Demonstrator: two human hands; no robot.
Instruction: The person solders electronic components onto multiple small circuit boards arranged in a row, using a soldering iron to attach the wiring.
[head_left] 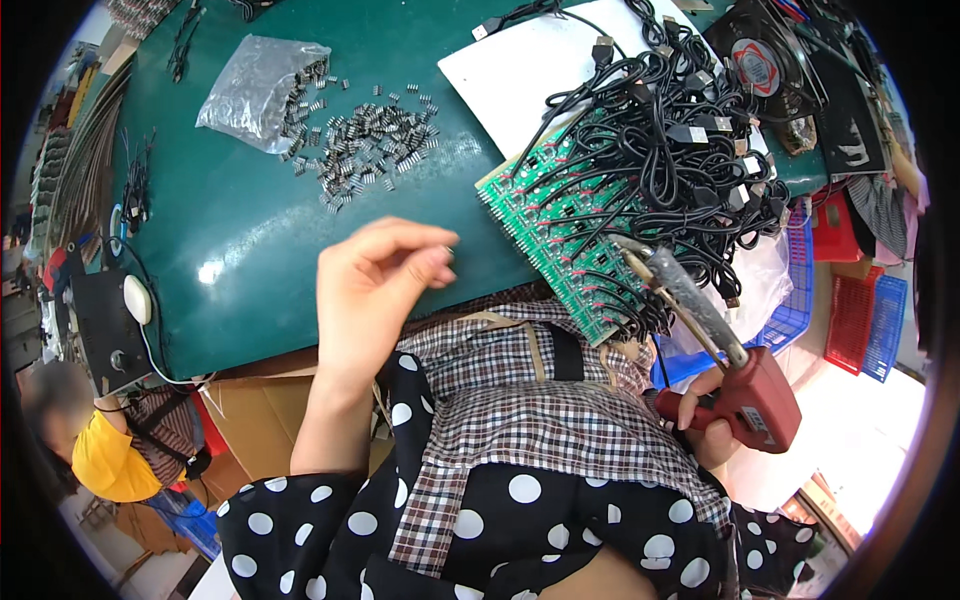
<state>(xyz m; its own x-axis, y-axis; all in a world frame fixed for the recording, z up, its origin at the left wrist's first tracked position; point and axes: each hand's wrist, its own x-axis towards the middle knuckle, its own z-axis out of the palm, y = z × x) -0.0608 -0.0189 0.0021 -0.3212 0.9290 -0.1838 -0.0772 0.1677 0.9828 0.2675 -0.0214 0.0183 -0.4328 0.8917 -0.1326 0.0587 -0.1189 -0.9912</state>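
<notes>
My left hand (368, 285) is raised over the table's near edge, thumb and forefinger pinched together. Whatever lies between the fingertips is too small to make out. In my right hand (708, 440) is a red soldering gun (765, 400), its long metal barrel pointing up and left. The tip reaches over a panel of green circuit boards (520, 212) at the table edge. Black USB cables (660, 165) run from the panel into a tangled heap. Beyond my left hand lies a loose pile of small metal connectors (375, 140), beside a clear plastic bag (255, 92) partly filled with them.
A white sheet (500, 85) lies under the cables. A fan (757, 66) stands at the far right, with a blue basket (800, 265) below. On the left are a black box with a dial (112, 330) and a person in yellow (110, 460).
</notes>
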